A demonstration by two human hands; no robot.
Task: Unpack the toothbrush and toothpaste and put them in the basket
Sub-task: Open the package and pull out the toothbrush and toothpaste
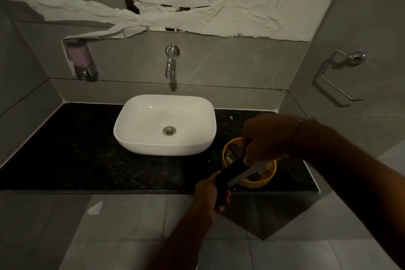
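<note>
A dim bathroom counter (65, 149) seen from above. The left hand (211, 195) is wrapped around the lower end of a long dark box (230, 173). The right hand (266, 138) grips the box's upper end, fingers closed on it. Just under the right hand sits a yellow woven basket (263, 178) with something pale inside, too dark to identify. A white sink (164, 125) stands left of both hands.
</note>
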